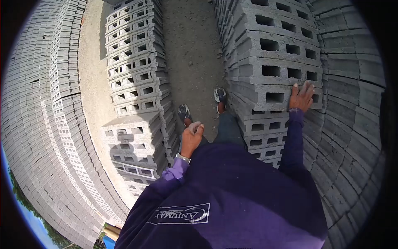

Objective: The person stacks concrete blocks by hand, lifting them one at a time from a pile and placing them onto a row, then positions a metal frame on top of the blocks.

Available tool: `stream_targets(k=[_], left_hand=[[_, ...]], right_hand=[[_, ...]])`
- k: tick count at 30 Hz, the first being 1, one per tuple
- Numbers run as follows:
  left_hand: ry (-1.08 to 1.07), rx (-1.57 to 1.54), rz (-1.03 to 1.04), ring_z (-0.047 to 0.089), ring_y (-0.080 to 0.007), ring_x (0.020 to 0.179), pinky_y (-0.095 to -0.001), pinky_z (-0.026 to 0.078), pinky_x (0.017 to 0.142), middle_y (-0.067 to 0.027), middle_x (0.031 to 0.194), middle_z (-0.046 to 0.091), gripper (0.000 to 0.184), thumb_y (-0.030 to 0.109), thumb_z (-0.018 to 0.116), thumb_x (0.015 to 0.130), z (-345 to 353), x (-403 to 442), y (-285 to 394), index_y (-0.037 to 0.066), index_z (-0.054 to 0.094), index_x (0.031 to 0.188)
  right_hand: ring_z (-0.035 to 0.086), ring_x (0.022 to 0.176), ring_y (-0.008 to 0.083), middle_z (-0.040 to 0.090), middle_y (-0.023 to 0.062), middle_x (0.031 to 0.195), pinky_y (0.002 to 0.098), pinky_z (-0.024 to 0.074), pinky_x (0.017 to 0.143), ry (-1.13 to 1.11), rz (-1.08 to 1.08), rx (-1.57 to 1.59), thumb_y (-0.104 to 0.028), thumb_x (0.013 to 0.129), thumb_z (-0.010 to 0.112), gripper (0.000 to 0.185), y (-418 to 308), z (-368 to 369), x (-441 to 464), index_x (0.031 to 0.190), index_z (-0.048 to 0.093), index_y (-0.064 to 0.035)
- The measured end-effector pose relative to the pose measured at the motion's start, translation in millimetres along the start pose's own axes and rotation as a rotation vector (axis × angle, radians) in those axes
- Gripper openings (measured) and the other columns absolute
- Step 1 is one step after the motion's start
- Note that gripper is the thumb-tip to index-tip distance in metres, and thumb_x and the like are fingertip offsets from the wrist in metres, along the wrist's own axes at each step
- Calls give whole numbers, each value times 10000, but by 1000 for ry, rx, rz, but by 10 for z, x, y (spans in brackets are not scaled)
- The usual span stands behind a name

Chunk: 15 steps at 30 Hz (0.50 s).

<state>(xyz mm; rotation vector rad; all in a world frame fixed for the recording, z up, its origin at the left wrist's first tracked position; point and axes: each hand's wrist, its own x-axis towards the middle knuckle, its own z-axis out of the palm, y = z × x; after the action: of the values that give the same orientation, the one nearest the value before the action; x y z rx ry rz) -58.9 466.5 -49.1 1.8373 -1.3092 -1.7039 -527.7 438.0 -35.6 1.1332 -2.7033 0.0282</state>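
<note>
My right hand point(302, 98) lies with its fingers spread on a grey hollow concrete block point(265, 88) in the tall stack on the right. Its fingertips rest near the block's upper edge, and it holds nothing. In front of my body my left hand point(192, 137) hangs with its fingers curled in, touching no block. Whether anything small is inside those fingers is hidden. A watch sits on the left wrist. The left stack of hollow blocks point(132, 121) stands beyond the left hand, partly in my shadow.
A dirt aisle point(190, 50) runs between the two stacks, with my feet in it. A pale strip of ground point(92, 70) lies left of the left stack. Long rows of blocks point(29, 153) fill the far left, and more blocks point(352, 83) stand at the right.
</note>
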Motion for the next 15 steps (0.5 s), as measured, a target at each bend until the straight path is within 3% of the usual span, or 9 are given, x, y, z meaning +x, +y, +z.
stream_targets(k=[3, 5, 8, 12, 15], left_hand=[[294, -118, -48, 644, -160, 796, -284, 499, 739, -109, 860, 697, 311, 184, 597, 930, -724, -195, -378, -78, 643, 1092], [407, -76, -81, 633, -145, 798, -286, 496, 737, -96, 862, 698, 288, 169, 599, 928, -1329, -303, -475, -70, 647, 1082], [592, -77, 6, 627, -148, 804, -297, 496, 745, -96, 888, 696, 292, 173, 579, 938, -2128, -401, -956, -71, 643, 1085], [656, -163, -8, 635, -151, 838, -292, 502, 765, -97, 944, 696, 283, 157, 555, 950, -2629, -414, -1318, -70, 639, 1098], [633, -340, 9, 634, -142, 847, -280, 504, 771, -88, 956, 696, 262, 138, 560, 947, -2592, -321, -1372, -58, 646, 1098]], right_hand=[[213, 1444, 356, 261, 163, 1560, 529, 184, 1134, -47, -186, 63, -617, 973, 305, 705, -1036, -326, -614, 1510, 320, -160], [219, 1441, 359, 285, 152, 1550, 526, 196, 1125, -24, -434, 204, -579, 975, 359, 659, -1715, -577, -1146, 1478, 388, -155], [270, 1421, 347, 348, 138, 1514, 510, 223, 1107, -220, -671, 405, -491, 940, 499, 575, -2472, -1073, -1882, 1390, 500, -133], [371, 1365, 327, 433, 126, 1453, 486, 259, 1087, -271, -633, 393, -361, 879, 632, 479, -2351, -964, -2260, 1286, 575, -115], [575, 1145, 305, 638, 126, 1175, 425, 391, 991, -350, -550, 345, -305, 861, 658, 333, -1849, -961, -2137, 1119, 660, -96]])
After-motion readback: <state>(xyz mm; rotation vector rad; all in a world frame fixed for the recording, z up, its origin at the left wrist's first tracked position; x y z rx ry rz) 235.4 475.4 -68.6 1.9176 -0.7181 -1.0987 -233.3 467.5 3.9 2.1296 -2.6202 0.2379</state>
